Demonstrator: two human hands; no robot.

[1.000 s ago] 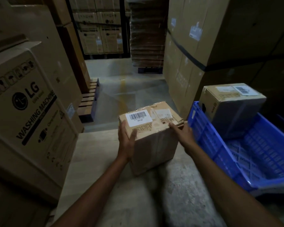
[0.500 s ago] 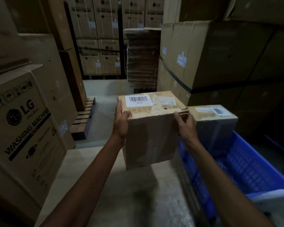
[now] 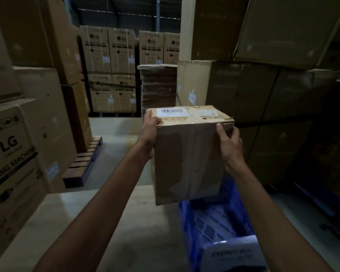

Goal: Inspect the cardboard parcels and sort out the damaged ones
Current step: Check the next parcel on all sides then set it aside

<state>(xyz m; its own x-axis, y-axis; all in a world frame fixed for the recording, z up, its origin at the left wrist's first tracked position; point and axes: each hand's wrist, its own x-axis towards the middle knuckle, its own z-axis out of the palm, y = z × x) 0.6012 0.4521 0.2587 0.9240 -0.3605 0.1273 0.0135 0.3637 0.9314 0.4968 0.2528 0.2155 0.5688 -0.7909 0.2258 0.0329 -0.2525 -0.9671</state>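
Observation:
I hold a brown cardboard parcel (image 3: 188, 154) in the air at chest height, above the near left part of a blue plastic crate (image 3: 210, 228). A white barcode label and clear tape are on its top, and its top right edge looks frayed. My left hand (image 3: 148, 134) grips the parcel's upper left corner. My right hand (image 3: 229, 142) clasps its upper right edge. The second parcel seen earlier in the crate is hidden behind the one I hold.
A large LG washing machine carton (image 3: 14, 163) stands at the left beside the pale table (image 3: 106, 222). Tall stacked cartons (image 3: 263, 91) wall off the right. A wooden pallet (image 3: 84, 161) lies on the floor ahead, with more stacked cartons (image 3: 114, 71) and flattened cardboard (image 3: 158, 87) behind.
Both hands have lifted the parcel off the table, up and to the right over the blue crate. My view has tilted upward.

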